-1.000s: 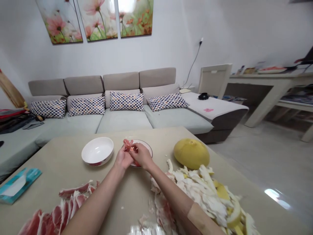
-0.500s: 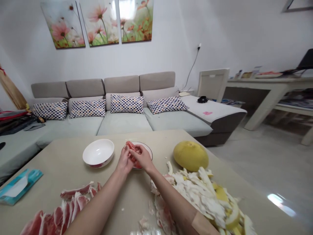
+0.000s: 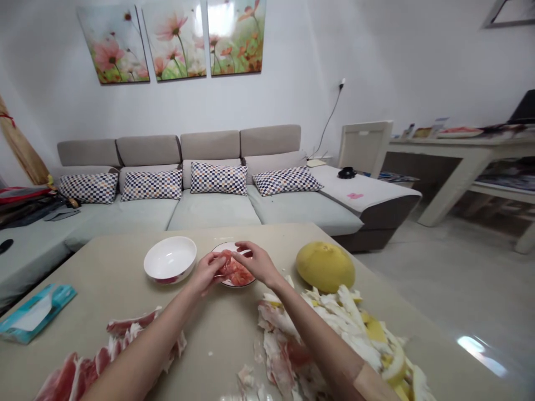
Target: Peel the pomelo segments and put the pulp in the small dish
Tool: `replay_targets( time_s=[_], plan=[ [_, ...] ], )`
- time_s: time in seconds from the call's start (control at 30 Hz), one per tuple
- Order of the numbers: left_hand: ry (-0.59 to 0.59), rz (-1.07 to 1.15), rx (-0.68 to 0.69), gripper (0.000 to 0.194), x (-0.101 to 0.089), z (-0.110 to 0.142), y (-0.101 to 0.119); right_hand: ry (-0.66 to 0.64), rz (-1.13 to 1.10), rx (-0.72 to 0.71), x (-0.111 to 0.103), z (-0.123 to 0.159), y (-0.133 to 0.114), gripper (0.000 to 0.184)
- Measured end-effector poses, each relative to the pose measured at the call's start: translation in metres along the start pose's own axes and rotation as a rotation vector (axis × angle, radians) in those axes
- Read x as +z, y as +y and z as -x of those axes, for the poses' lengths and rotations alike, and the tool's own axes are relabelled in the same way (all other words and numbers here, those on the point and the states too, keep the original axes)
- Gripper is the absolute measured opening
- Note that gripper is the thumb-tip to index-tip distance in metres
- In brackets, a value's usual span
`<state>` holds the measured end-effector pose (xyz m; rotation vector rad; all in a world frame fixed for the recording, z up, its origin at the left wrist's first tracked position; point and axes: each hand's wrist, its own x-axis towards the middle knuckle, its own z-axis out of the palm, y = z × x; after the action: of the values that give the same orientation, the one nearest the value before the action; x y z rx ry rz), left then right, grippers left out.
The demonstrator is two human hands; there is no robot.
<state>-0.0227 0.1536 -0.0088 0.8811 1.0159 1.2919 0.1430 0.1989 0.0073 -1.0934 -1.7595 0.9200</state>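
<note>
My left hand point(image 3: 204, 273) is at the left of a small white plate point(image 3: 222, 246), its fingers pressed against pink pomelo flesh point(image 3: 236, 272) lying on the plate. My right hand point(image 3: 257, 263) hangs over the plate's right side, fingers apart and close to that flesh. To the right sits a whole yellow peeled pomelo point(image 3: 325, 267). Below it lies a heap of white pith and yellow rind point(image 3: 351, 328). A white bowl point(image 3: 169, 257) stands left of the plate, and its inside looks bare. Pink-white membrane strips point(image 3: 90, 365) lie under my left forearm.
Everything stands on a beige table point(image 3: 251, 236), with a teal tissue box point(image 3: 37, 313) at its left edge and more membrane scraps point(image 3: 276, 356) near the front. Beyond the table's far edge is a grey sofa point(image 3: 209, 211) with checked cushions.
My hands have parted sideways, from meeting above the plate to either side of it. The pink flesh now lies on the plate. The view has tilted slightly.
</note>
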Motion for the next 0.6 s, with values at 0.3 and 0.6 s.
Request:
replay_targets(
  time_s=[0.3,0.6],
  plan=[
    [-0.079,-0.204,-0.042,0.036,-0.010,0.011,0.015,-0.311,-0.212,0.157,0.000,0.002,-0.013,0.025],
    [-0.049,-0.229,-0.084,0.032,-0.013,-0.001,0.005,-0.332,-0.408,0.345,0.011,-0.004,0.011,0.020]
  ],
)
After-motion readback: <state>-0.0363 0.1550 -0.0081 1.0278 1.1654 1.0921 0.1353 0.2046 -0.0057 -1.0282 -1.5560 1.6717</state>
